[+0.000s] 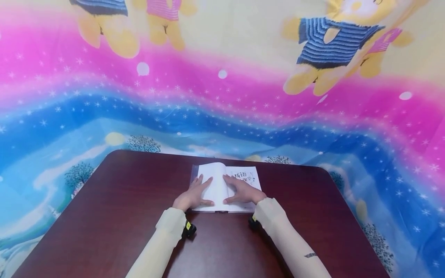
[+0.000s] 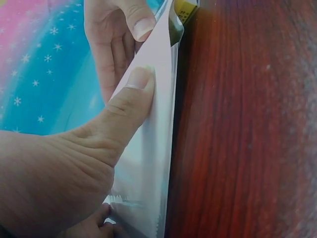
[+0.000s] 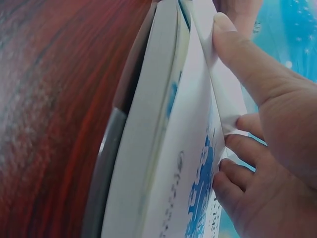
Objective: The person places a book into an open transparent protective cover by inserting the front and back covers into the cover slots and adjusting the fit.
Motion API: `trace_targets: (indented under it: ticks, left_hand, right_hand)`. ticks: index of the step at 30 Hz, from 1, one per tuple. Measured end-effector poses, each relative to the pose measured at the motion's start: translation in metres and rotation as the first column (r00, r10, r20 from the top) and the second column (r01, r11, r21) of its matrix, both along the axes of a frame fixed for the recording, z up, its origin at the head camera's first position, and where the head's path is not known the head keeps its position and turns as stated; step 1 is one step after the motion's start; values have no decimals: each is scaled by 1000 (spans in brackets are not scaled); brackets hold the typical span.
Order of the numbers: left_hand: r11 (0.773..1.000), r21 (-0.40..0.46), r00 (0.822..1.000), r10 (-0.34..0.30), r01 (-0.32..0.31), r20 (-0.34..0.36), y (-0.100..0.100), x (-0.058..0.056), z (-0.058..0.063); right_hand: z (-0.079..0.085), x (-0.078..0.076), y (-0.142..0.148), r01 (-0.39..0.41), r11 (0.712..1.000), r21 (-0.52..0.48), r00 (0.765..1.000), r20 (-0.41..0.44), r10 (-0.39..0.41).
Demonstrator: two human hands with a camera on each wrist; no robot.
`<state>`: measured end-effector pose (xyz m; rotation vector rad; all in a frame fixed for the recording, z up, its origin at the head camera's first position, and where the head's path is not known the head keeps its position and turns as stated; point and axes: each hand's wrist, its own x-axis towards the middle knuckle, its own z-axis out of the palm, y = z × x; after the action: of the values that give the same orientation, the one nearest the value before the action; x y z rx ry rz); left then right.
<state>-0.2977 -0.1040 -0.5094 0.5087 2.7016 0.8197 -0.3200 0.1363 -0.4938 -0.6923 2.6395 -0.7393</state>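
An open book (image 1: 218, 189) lies near the far edge of the table, its left page (image 1: 213, 172) blank and white. Large dark Chinese characters are printed on the right page (image 1: 240, 175). My left hand (image 1: 192, 195) rests on the left page with spread fingers, the thumb pointing toward the fold. On the other side, my right hand (image 1: 246, 192) touches the right page, its thumb and fingertips close to the fold. The right wrist view shows the thick page block (image 3: 148, 109) and the right thumb (image 3: 247, 59) against a raised white page.
The dark reddish-brown table (image 1: 104, 216) has rounded far corners. Behind it hangs a colourful cloth (image 1: 222, 100) printed with bears, snowflakes and trees. Black wrist devices (image 1: 189, 230) are strapped below both cream sleeves (image 1: 274, 216).
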Motion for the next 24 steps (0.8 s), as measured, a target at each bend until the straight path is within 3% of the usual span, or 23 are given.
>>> trace_targets:
  ticks: [24]
  left_hand:
    - [1000,2,1000,-10,10,-23,-1,0,0]
  right_hand:
    - [1,3,-10,-18,1000,25,1000,-22,19]
